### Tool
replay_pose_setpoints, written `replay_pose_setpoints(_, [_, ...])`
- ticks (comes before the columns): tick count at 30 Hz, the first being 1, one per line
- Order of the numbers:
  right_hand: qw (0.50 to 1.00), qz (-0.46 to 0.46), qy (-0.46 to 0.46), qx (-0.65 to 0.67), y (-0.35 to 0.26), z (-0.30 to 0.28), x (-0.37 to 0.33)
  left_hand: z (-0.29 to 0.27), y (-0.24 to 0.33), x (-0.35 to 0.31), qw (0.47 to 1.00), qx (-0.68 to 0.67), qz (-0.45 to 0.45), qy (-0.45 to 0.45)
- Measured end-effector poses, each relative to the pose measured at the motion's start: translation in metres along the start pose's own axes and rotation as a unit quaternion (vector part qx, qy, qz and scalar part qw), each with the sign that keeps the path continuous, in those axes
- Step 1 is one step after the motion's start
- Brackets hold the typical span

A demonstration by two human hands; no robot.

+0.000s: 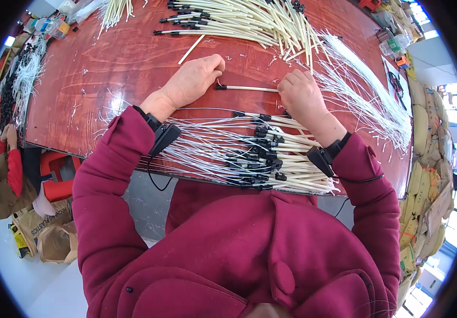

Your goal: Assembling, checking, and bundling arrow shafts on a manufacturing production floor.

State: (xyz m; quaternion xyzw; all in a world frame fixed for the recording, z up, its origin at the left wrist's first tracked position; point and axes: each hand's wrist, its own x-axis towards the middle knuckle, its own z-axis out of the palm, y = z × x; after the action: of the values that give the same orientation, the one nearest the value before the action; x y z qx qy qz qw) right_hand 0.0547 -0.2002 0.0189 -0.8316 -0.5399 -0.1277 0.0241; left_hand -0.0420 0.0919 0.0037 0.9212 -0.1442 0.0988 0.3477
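A thin cream tube with a black end piece lies crosswise over the red table, between my two hands. My right hand is closed round its right end. Just beyond the black tip, my left hand is pinched shut; whatever is between its fingers is hidden. Nearer to me, a bundle of cream tubes with black end pieces has long white strands running out to the left. Past my hands lies a big pile of cream tubes, many with black tips. One loose cream tube rests beside it.
Loose white strands spread over the table's right side. White scraps dot the red tabletop. Clear plastic bottles stand at the far right corner. At the left, another person's hands are near black pieces and strands, by a red stool.
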Motion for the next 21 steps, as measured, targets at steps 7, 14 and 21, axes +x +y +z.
replay_pose_setpoints(7, [1.0, 0.005, -0.001, 0.014, 0.0, -0.002, 0.002, -0.005, 0.006, -0.009, 0.999, -0.03, 0.021, -0.023])
replay_pose_setpoints(14, [1.0, 0.001, -0.005, -0.001, -0.003, -0.002, 0.003, -0.007, 0.008, -0.013, 0.997, -0.048, -0.031, -0.046])
replay_pose_setpoints(21, [1.0, -0.013, -0.01, 0.014, 0.008, -0.004, -0.004, -0.026, 0.001, -0.02, 0.971, -0.178, -0.158, 0.0])
